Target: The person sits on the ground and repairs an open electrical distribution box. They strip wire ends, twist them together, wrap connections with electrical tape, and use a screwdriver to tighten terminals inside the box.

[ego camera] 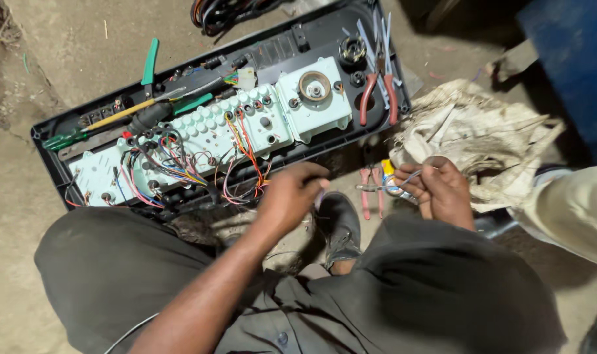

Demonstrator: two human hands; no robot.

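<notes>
Pale-green board (213,134): lies in a black tray (49,141) on the ground, long axis running lower left to upper right, coloured wires (239,164) spilling from it.
Left hand (288,196): curled at the board's near edge, nearer to the wires; fingertips hidden, grasp unclear.
Right hand (443,190): pinches a thin wire (403,183) leading toward a tape roll (393,187).
Nearby: red pliers (377,92), screwdriver (124,113), cloth (482,137).
Hidden: what the left fingers touch.

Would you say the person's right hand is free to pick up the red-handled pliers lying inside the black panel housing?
Probably not at once: the right hand is busy holding a thin wire, though the red-handled pliers lie uncovered in the black panel housing just beyond it.
</notes>
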